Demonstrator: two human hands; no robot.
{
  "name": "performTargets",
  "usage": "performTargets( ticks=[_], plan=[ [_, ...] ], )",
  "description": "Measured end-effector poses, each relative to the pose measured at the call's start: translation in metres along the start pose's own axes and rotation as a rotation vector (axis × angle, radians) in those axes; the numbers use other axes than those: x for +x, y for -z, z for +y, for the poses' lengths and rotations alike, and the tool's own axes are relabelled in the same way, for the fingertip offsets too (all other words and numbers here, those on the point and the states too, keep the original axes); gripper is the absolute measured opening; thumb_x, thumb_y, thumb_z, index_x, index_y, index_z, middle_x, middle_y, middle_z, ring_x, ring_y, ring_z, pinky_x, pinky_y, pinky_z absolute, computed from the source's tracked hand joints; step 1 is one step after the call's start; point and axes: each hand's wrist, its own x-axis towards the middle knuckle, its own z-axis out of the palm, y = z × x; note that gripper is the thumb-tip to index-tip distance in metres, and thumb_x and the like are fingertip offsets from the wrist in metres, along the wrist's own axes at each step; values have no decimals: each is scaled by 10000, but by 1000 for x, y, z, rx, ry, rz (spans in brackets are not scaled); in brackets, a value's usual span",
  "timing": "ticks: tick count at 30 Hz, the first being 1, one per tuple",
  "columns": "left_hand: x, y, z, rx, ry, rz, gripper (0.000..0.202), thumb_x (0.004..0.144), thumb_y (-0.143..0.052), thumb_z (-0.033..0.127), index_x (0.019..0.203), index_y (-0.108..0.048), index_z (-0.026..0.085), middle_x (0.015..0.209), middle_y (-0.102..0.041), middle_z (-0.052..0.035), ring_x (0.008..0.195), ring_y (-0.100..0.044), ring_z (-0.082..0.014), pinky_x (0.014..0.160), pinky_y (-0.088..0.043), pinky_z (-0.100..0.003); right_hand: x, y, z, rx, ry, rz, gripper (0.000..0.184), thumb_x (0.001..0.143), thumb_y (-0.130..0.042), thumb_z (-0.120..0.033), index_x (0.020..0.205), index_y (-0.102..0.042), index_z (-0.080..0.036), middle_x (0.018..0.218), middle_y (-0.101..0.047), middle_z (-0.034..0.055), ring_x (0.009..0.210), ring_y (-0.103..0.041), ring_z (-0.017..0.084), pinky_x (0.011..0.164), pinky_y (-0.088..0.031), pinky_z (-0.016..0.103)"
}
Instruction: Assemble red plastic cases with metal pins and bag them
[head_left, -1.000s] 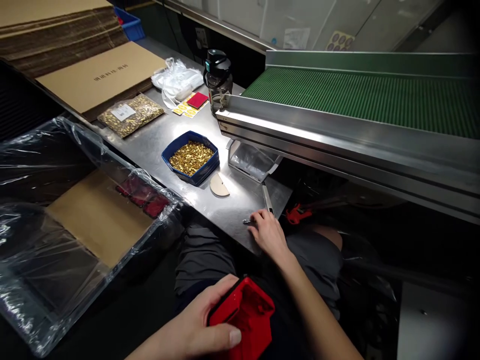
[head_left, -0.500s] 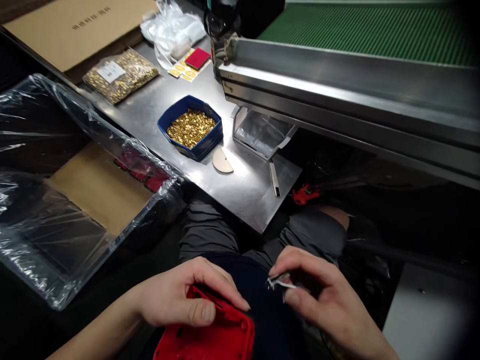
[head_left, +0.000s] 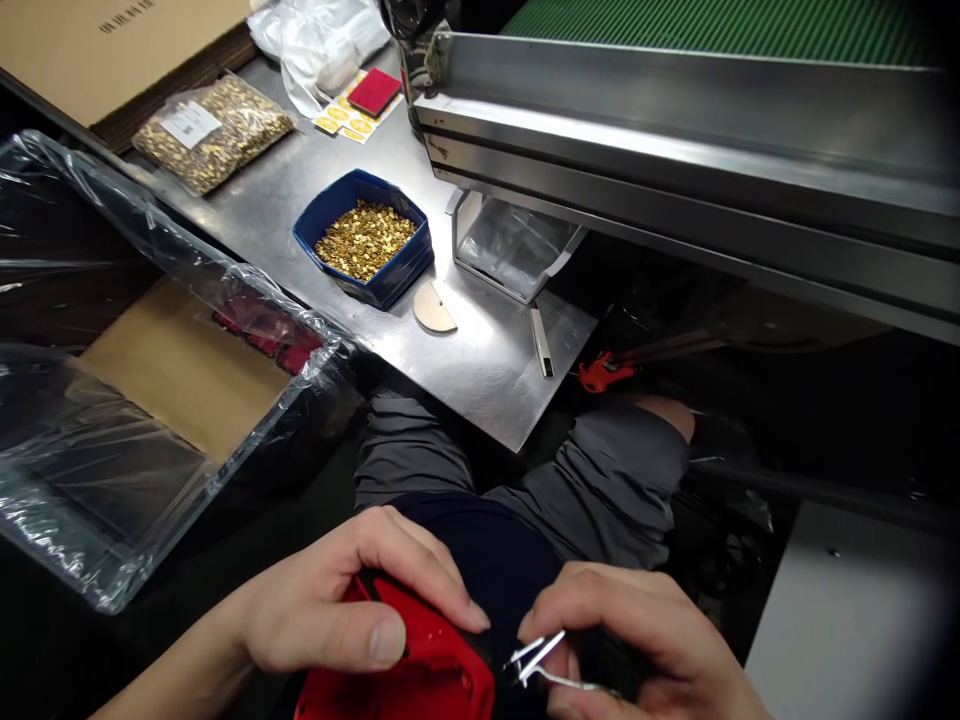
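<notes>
Bringing the nail clippers [head_left: 541, 656] up off the counter [head_left: 487, 400], your right grip [head_left: 637, 640] is now holding them just beside your left grip [head_left: 345, 600]; a second ago it was reaching down to the counter, well forward of where it is hovering now. You are turning the tips toward the red case [head_left: 442, 660], so tool and case are probably being readied to meet, though a small gap is still showing between them.

Your left grip is closing around the case, its thumb lying over the inner side and its fingers running along the far edge. Your right grip is pinching the clippers between thumb and fingers, with their lever standing away from the body.

The case is sitting below and between your two grips, low over your lap, its nearest part running out of view. It is looking glossy and hollow, its open inside facing up toward you, with a raised rim and small moulded details near the corner by your right grip. You are showing too little of it to tell whether any spot is needing a trim.
</notes>
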Motion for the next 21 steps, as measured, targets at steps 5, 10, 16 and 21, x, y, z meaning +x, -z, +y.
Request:
performTargets(
  ticks=[5,10,16,21],
  plan=[
    [-1,-1,0,-6,1,-4,430,901,-617,462,1182,-747,163,1045,-749,-183,928,-703,-301,845,-534,-386,-4,-3,1,1,-4,5,227,850,-786,-216,1056,-718,-280,830,-704,-22,719,-678,101,702,-533,139],
    [-1,-3,2,3,4,-8,431,901,-611,452,1185,-743,156,1049,-748,-185,924,-701,-297,837,-536,-383,-6,-2,0,-42,0,8,154,886,-746,-213,1033,-719,-251,810,-684,-17,725,-661,97,705,-510,149],
    [-3,-7,1,2,-19,41,405,908,-611,438,1164,-758,161,1026,-752,-186,928,-711,-320,832,-538,-404,-2,-1,4,-78,66,-65,153,892,-728,-190,1039,-721,-235,793,-691,-16,704,-651,84,666,-479,143],
    [-3,-8,1,-1,-18,62,407,901,-621,453,1145,-765,162,1017,-762,-177,912,-717,-311,824,-541,-392,-3,-5,7,-97,49,-52,99,915,-701,-216,1011,-725,-217,791,-699,4,679,-633,101,619,-453,180]
  ],
)
